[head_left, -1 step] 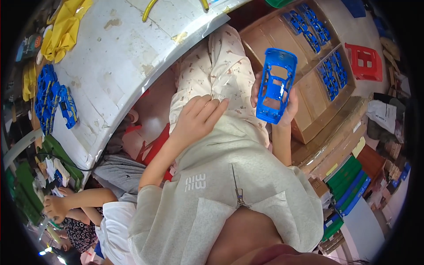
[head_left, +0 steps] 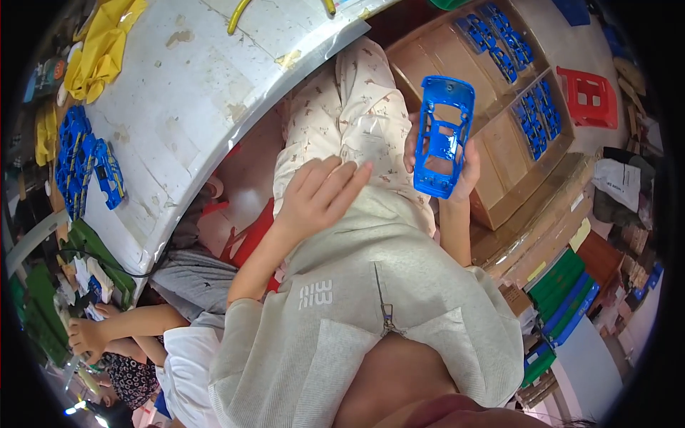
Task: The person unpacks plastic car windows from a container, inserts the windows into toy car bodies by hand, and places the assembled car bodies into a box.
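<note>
Blue car shell point(head_left: 444, 140) at left edge of cardboard box point(head_left: 494, 175), long sides clasped in our right hand point(head_left: 468, 175) (left hand point(head_left: 318, 198) loosely spread, nothing visibly held); we judge the shell light, stiff, slick, best gripped there.

Lt-grey short-slv top point(head_left: 428, 267), metal zip point(head_left: 387, 312), wht chest lettering point(head_left: 315, 293); cream brn-print trousers point(head_left: 367, 93).
</note>
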Demonstrator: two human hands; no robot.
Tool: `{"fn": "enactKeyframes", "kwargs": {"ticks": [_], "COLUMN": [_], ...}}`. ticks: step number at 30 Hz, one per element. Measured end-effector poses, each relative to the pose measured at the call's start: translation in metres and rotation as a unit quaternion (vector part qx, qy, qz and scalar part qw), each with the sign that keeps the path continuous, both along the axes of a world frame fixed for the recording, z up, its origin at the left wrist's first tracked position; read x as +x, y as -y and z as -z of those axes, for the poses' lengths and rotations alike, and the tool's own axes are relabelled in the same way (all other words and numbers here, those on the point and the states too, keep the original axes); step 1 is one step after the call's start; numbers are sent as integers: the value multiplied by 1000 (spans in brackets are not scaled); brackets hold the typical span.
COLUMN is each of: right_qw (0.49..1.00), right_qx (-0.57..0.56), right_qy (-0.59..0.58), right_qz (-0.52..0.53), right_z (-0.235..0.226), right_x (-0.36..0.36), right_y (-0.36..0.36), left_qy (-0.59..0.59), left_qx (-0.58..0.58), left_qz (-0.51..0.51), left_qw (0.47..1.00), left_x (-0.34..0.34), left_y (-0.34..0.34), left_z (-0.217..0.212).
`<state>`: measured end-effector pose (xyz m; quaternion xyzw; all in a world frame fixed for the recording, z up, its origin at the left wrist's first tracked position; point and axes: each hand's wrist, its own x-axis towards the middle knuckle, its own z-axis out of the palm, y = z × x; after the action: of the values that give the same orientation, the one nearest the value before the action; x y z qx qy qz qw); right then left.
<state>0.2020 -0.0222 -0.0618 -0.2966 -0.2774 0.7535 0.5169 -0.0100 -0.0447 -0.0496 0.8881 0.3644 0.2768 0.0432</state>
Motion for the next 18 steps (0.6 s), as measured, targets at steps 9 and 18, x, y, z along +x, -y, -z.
{"fn": "enactKeyframes", "kwargs": {"ticks": [9,18], "right_qw": [999,995], "right_qx": [-3,-32], "right_qy": [28,52], "right_qz": [38,82], "right_z": [5,3], "right_x": [-15,-21], "right_y": [2,3], "left_qy": [19,75], "left_qx": [163,103], "left_qz": [78,26], "left_qw": [983,992], "left_x": [30,41], "left_y": [-14,-15], "left_z": [-26,-25]}}
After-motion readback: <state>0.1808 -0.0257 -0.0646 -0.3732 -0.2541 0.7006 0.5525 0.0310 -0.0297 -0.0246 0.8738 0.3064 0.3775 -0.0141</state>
